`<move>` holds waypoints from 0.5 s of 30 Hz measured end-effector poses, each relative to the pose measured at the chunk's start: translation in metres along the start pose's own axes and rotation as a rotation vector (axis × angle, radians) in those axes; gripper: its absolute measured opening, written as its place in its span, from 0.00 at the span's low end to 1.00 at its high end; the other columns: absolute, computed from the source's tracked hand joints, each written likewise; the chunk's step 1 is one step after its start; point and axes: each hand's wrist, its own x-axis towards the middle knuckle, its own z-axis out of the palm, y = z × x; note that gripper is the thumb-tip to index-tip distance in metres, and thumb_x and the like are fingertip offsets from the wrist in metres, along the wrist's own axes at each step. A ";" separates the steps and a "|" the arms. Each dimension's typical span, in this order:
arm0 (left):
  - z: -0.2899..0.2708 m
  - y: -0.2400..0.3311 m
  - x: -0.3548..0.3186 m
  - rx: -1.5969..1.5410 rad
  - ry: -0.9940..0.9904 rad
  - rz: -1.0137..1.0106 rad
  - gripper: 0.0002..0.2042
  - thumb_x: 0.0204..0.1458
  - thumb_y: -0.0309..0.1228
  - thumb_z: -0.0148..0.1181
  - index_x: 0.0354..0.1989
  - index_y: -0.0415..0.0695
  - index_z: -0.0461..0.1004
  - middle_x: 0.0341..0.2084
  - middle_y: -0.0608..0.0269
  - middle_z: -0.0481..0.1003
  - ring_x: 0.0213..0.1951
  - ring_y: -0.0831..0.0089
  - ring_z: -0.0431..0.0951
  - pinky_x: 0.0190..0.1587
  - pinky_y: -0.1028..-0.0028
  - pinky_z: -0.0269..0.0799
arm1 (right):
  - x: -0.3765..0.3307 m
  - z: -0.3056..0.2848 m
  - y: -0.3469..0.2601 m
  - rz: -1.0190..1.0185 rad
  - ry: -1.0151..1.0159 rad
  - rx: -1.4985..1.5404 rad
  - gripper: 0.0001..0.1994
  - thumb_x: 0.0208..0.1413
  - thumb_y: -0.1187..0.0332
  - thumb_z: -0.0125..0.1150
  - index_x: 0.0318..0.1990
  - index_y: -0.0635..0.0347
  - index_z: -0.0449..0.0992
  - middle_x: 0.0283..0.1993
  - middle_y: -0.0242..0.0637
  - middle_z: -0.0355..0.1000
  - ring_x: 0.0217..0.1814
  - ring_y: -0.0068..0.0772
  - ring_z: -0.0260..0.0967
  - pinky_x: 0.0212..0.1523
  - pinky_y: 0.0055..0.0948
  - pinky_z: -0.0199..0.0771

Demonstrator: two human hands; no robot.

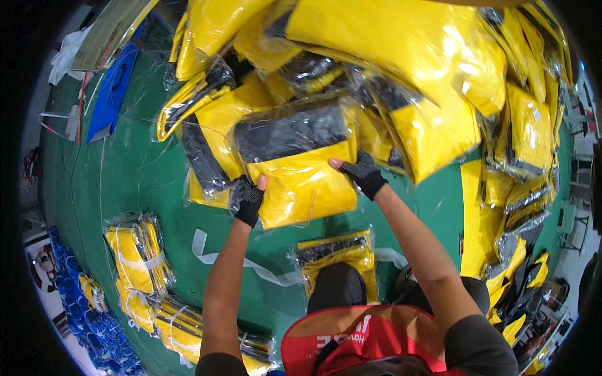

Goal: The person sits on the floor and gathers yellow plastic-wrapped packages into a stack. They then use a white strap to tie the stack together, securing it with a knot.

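Between both hands I hold up a flat package (307,182), a folded yellow and dark grey item in a clear plastic bag. My left hand (249,197), in a black fingerless glove, grips its lower left edge, thumb on top. At its right edge my right hand (360,173), gloved the same way, pinches it with the thumb on top; the fingers beneath are hidden. Behind it rises a big heap of similar bagged yellow packages (376,31). Below, near my knee, lies another small stack of bagged packages (338,250) on the green floor (150,182).
A white strap (251,266) lies loosely across the floor. Tied bundles of yellow packages (135,257) sit at the lower left, near a pile of blue items (94,332). A blue panel (113,94) lies at the upper left. More yellow packages (527,138) are heaped on the right.
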 end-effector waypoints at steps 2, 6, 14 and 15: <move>0.004 0.013 -0.001 0.448 -0.016 0.046 0.32 0.45 0.58 0.52 0.42 0.37 0.70 0.35 0.43 0.73 0.39 0.53 0.73 0.42 0.66 0.68 | -0.001 0.000 0.017 -0.163 0.096 0.073 0.28 0.38 0.53 0.69 0.44 0.62 0.69 0.38 0.38 0.72 0.39 0.28 0.68 0.42 0.27 0.69; -0.016 0.010 -0.009 -0.312 -0.086 -0.047 0.28 0.52 0.52 0.49 0.47 0.37 0.67 0.41 0.54 0.72 0.42 0.65 0.72 0.44 0.70 0.68 | -0.026 0.006 -0.005 -0.128 -0.080 0.247 0.35 0.37 0.49 0.69 0.49 0.64 0.64 0.42 0.40 0.70 0.43 0.31 0.66 0.45 0.28 0.66; -0.054 0.157 -0.147 -0.915 -0.459 -0.232 0.35 0.52 0.61 0.37 0.58 0.45 0.56 0.51 0.56 0.66 0.48 0.65 0.70 0.50 0.66 0.67 | -0.140 -0.038 -0.064 -0.515 0.203 -0.020 0.61 0.26 0.42 0.71 0.60 0.77 0.42 0.59 0.57 0.54 0.61 0.46 0.54 0.59 0.28 0.55; -0.048 0.172 -0.163 -0.907 -0.543 -0.246 0.33 0.53 0.59 0.35 0.58 0.44 0.56 0.51 0.57 0.66 0.48 0.65 0.70 0.50 0.67 0.67 | -0.148 -0.052 -0.049 -0.465 0.130 0.035 0.58 0.27 0.44 0.72 0.60 0.74 0.45 0.57 0.55 0.57 0.60 0.44 0.56 0.59 0.29 0.55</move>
